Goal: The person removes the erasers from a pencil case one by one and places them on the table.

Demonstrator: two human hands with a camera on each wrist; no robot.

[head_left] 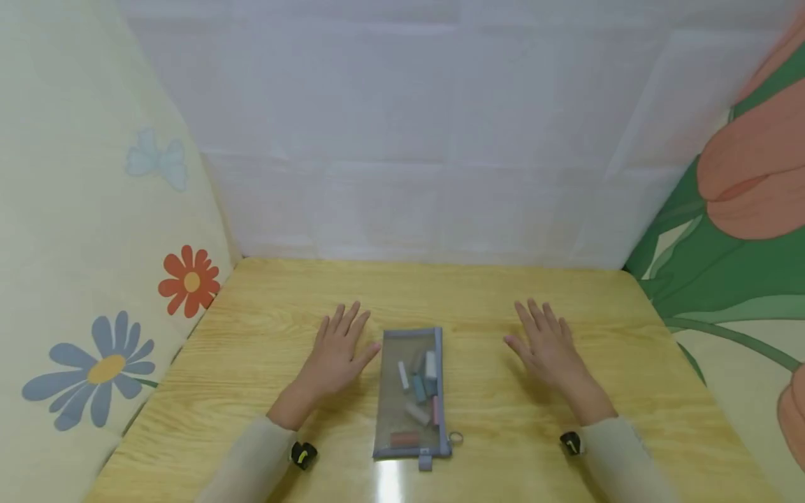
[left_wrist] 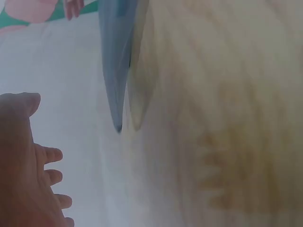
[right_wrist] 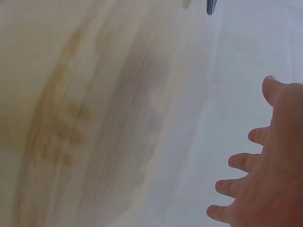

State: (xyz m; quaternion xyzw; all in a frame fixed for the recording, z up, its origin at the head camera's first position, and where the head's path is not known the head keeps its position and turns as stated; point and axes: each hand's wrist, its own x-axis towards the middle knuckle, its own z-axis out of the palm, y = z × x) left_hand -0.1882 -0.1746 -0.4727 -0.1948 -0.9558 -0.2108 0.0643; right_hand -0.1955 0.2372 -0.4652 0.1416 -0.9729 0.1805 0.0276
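Note:
A see-through mesh zip pouch with blue-grey edging lies on the table between my hands, its zip running along the right side. Inside it show several small blocks and sticks, among them a white stick, a teal piece and a reddish-brown piece. My left hand is spread palm down just left of the pouch, thumb close to its edge. Farther off to the right, my right hand is spread the same way and holds nothing. In the left wrist view the pouch appears edge-on beyond the left hand.
A metal ring hangs at the pouch's lower right corner, by the zip end. The wood-grain table meets a white cloth at the back. Flower-printed cloths stand at the left and right.

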